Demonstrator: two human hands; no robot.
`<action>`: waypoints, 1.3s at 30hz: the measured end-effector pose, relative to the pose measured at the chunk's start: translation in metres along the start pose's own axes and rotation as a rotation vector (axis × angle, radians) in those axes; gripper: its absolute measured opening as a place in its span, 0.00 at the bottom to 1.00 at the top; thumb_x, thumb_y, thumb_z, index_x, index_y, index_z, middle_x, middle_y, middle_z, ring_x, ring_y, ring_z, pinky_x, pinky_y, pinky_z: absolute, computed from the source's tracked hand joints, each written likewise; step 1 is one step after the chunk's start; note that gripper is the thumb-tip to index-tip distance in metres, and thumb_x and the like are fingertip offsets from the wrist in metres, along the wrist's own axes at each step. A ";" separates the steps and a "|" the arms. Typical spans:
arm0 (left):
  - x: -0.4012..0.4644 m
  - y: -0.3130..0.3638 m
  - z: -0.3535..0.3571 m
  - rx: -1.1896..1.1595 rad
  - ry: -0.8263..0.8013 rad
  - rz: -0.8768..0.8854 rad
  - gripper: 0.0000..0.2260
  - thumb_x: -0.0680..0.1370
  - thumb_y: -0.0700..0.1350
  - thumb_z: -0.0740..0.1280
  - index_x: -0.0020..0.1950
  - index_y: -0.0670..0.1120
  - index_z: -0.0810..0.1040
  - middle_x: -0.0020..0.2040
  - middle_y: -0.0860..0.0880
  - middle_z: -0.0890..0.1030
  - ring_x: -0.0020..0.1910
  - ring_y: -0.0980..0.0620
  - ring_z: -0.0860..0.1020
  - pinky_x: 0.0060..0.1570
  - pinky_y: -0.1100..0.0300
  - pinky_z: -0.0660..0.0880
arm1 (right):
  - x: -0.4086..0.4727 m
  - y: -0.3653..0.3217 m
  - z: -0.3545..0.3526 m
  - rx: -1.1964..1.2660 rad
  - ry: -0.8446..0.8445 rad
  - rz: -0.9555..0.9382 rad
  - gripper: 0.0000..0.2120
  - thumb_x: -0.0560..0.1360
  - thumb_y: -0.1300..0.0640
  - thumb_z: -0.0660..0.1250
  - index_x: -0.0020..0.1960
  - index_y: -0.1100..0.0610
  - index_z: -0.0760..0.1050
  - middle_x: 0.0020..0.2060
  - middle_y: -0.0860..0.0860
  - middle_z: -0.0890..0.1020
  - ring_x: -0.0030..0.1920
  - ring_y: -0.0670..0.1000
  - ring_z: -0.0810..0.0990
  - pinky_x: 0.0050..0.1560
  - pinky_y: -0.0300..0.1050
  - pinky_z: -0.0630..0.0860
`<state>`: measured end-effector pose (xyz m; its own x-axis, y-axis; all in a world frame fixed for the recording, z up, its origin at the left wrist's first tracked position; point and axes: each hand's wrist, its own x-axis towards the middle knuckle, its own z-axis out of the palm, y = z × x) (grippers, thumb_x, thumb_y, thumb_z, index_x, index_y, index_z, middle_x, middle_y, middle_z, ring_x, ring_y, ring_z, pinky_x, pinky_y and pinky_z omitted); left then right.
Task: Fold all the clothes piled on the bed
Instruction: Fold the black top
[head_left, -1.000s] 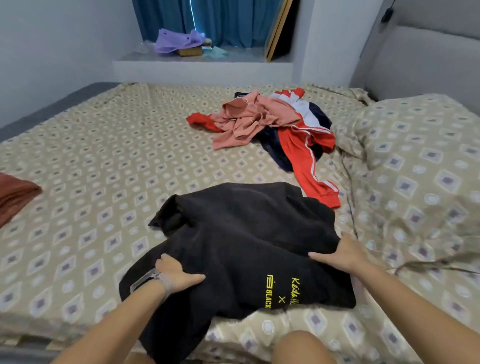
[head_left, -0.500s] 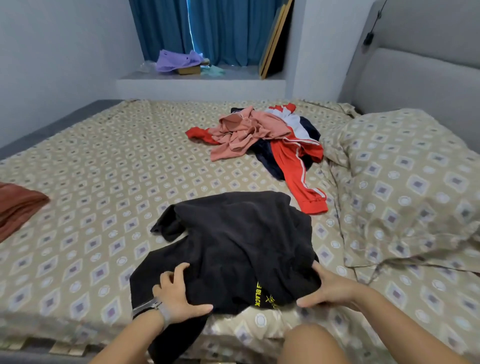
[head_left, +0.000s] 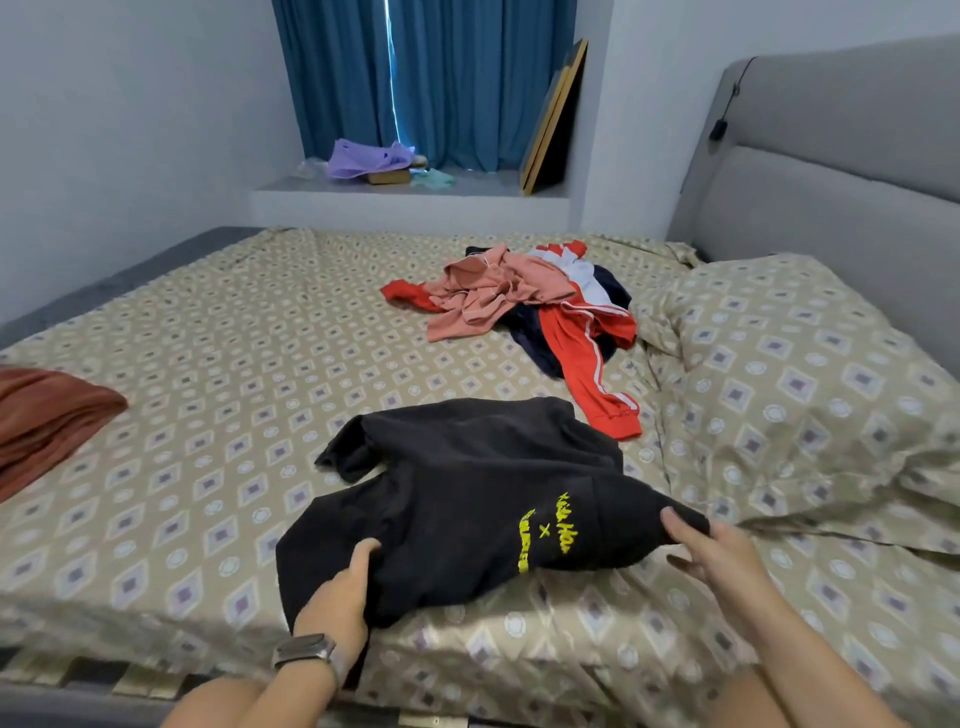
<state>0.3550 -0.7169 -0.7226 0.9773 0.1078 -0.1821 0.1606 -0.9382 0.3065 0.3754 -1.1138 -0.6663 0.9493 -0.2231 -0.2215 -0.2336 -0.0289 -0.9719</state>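
A black T-shirt (head_left: 467, 493) with yellow lettering lies spread near the front edge of the bed (head_left: 208, 389). My left hand (head_left: 340, 597), with a watch on its wrist, grips the shirt's near left hem. My right hand (head_left: 722, 556) pinches the shirt's right edge, thumb on top of the cloth. Farther back lies a pile of clothes (head_left: 530, 306): a pink garment on top of a red, white and navy jacket, with one red sleeve stretching toward the black shirt.
A patterned pillow (head_left: 810, 384) fills the right side in front of a grey headboard (head_left: 841, 171). A rust-brown cloth (head_left: 47, 421) lies at the left edge. On the window ledge sit a purple bag (head_left: 369, 158) and a leaning frame (head_left: 553, 119).
Both hands have lifted and pulled the black shirt's near edge wider apart, so the yellow lettering shows again. My right hand has moved out to the right. The view has tilted up.
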 end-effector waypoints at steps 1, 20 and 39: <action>0.002 -0.004 -0.003 -0.022 0.028 -0.018 0.33 0.71 0.32 0.55 0.72 0.57 0.57 0.47 0.52 0.76 0.40 0.52 0.75 0.37 0.59 0.73 | -0.004 -0.005 -0.005 0.095 -0.004 -0.006 0.24 0.66 0.46 0.76 0.56 0.60 0.81 0.51 0.54 0.85 0.54 0.52 0.82 0.58 0.57 0.77; 0.018 -0.022 -0.046 -0.263 0.444 -0.104 0.21 0.66 0.30 0.63 0.39 0.58 0.76 0.43 0.54 0.81 0.48 0.45 0.78 0.49 0.46 0.75 | 0.007 -0.001 -0.001 -0.017 0.157 0.150 0.18 0.77 0.50 0.67 0.60 0.62 0.78 0.55 0.54 0.82 0.57 0.54 0.79 0.57 0.46 0.72; 0.043 -0.025 -0.052 -0.402 0.094 -0.152 0.08 0.78 0.45 0.61 0.43 0.50 0.80 0.46 0.52 0.80 0.50 0.49 0.76 0.46 0.57 0.67 | 0.041 0.001 0.021 -0.819 0.213 0.215 0.34 0.71 0.47 0.72 0.73 0.56 0.67 0.70 0.58 0.70 0.70 0.60 0.68 0.65 0.52 0.67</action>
<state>0.4002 -0.6712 -0.6895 0.9439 0.2815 -0.1726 0.3258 -0.7088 0.6257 0.4182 -1.1028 -0.6778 0.8269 -0.4790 -0.2946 -0.5585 -0.6383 -0.5297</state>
